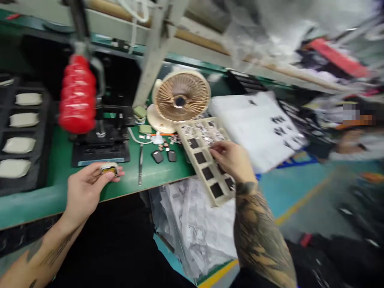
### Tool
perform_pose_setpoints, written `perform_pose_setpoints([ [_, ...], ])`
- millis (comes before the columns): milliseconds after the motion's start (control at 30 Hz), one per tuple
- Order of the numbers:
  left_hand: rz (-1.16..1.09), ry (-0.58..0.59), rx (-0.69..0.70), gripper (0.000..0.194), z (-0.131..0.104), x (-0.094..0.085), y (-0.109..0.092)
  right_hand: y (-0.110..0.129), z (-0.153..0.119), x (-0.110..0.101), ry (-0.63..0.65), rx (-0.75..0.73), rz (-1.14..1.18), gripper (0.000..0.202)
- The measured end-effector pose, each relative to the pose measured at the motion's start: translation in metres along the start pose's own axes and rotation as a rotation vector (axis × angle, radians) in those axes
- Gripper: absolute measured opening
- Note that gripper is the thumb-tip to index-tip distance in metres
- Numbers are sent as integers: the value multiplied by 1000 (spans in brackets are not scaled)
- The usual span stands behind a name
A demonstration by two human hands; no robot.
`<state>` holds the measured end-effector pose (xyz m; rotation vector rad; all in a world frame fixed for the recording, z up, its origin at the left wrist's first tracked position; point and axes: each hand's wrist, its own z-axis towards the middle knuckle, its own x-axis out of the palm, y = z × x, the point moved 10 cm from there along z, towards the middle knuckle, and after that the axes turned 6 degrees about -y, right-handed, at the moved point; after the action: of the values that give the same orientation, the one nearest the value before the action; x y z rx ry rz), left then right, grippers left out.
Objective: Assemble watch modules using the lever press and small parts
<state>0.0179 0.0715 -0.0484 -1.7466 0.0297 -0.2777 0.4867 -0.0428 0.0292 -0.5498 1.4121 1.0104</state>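
Between the thumb and fingers of my left hand (pixel 87 186) is a small pale casing (pixel 108 169) with a dark and yellowish inside. It is held just in front of the black press base (pixel 100 154). My right hand (pixel 229 158) reaches over the compartment tray (pixel 196 166), its thumb and fingers pinched together above a middle compartment. Whatever those fingertips grip is hidden or too small to tell. Dark pieces lie in several of the tray's compartments, with pale scraps in the far ones.
A red grip (pixel 78 96) hangs from the press lever. Beyond the bench parts stands a fan (pixel 180 98). Tweezers (pixel 141 165) and two black pieces (pixel 157 156) lie between. At left, a black tray (pixel 40 160) holds pale casings; white sheets (pixel 258 128) lie right.
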Motion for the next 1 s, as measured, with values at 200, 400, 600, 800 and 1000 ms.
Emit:
perform_pose_setpoints([
  [200,-170,0,-55,35,12,6,-2,-33,5,6,-69,120,16,21],
  [400,-313,34,-73,46,14,10,1,-53,12,21,39,200,137,28],
  [600,-201,73,38,33,9,11,-3,-1,-24,-45,-279,126,100,30],
  [800,262,186,281,16,-3,22,-21,130,-115,-53,-563,-261,513,9],
  [1000,364,216,398,17,-8,27,-29,241,-115,39,-240,-574,1016,31],
])
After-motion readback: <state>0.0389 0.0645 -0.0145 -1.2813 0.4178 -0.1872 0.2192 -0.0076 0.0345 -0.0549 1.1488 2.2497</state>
